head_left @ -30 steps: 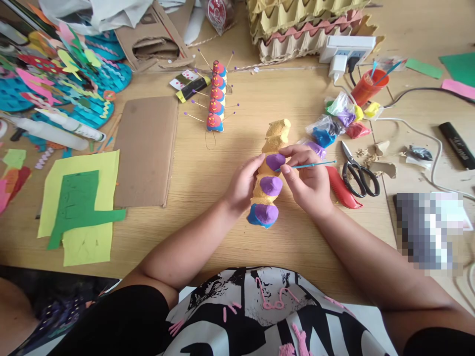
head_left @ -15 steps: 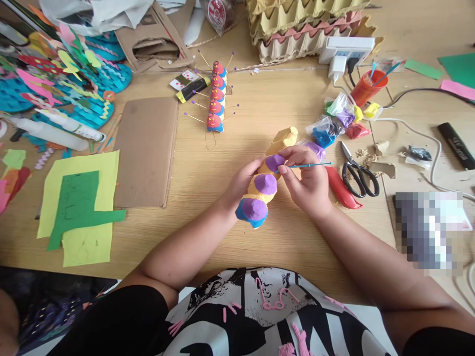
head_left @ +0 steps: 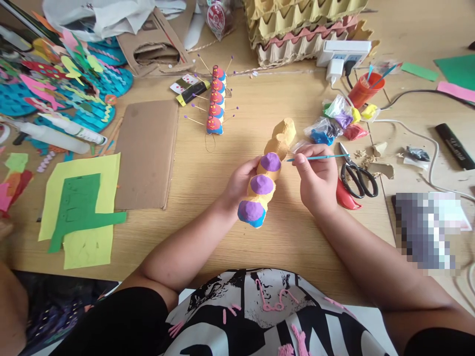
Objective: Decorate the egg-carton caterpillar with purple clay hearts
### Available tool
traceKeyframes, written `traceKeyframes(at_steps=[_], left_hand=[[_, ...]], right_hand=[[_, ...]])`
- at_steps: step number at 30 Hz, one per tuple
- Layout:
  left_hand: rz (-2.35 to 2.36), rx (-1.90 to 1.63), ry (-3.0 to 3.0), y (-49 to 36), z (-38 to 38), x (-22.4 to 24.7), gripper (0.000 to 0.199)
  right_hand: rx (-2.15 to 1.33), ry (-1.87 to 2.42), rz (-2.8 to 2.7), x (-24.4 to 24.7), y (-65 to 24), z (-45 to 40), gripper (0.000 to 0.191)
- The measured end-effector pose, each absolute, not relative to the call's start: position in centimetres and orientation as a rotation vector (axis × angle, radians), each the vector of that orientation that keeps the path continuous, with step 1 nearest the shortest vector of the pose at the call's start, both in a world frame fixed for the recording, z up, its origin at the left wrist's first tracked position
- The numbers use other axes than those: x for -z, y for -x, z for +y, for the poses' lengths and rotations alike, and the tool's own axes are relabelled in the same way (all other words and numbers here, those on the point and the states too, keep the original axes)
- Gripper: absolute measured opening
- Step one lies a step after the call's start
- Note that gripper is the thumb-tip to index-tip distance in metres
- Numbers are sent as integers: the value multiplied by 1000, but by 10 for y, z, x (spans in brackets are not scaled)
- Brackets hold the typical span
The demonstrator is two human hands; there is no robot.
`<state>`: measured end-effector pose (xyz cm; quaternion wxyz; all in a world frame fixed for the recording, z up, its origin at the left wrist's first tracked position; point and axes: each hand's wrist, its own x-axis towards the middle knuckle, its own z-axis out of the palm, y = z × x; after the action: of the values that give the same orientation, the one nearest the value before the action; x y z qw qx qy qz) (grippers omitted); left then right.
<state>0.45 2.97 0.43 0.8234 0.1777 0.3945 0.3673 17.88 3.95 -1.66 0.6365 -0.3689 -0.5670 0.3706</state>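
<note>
My left hand (head_left: 239,185) is closed around the side of an egg-carton strip (head_left: 281,143) covered in yellow clay. Three of its bumps wear purple clay caps, and the nearest bump also has blue clay at its base. The two far bumps are plain yellow. My right hand (head_left: 318,180) pinches a thin blue clay tool (head_left: 322,157), its tip pointing left just beside the strip and apart from it. Farther back stands a caterpillar model (head_left: 216,101) in red, blue and yellow, with purple-tipped sticks along its sides.
Bags of coloured clay (head_left: 322,136), black-handled scissors (head_left: 356,173) and a red cutter (head_left: 347,197) lie to the right. An orange cup (head_left: 367,89) stands near a power strip (head_left: 344,52). Cardboard (head_left: 146,153) and green paper (head_left: 79,205) lie left. Egg cartons (head_left: 308,29) are stacked behind. Another person's arm (head_left: 11,306) shows lower left.
My right hand with the blue tool has drawn back to the right, off the third purple cap. The strip has tilted slightly in my left hand. Another person's arm shows more at the left.
</note>
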Motion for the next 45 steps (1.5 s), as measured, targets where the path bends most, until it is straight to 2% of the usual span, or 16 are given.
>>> traceKeyframes(at_steps=[5,11,15,18,26,39,45], left_hand=[[723,-726,-178,-2,29,-11,30],[738,-861,-211,-9,21,-12,27],[732,-831,-181,-7,22,-9,30],[721,-806,-139,-6,24,-6,35],[663,-916,-64,-9,25,-2,28],[632,-916,-27,-8,24,-5,32],[616,-962,-58,-13,22,-12,29]], right_hand=[[-1110,751,-1215,15,-177,38,35],[-1117,759,-1225,7,-176,34,37],[-1113,783,-1246,4,-178,33,36],[-1161,784,-1216,5,-178,34,39],[-1340,711,-1032,8,-173,33,39],[-1273,681,-1160,7,-179,34,32],[-1083,754,-1317,3,-179,32,33]])
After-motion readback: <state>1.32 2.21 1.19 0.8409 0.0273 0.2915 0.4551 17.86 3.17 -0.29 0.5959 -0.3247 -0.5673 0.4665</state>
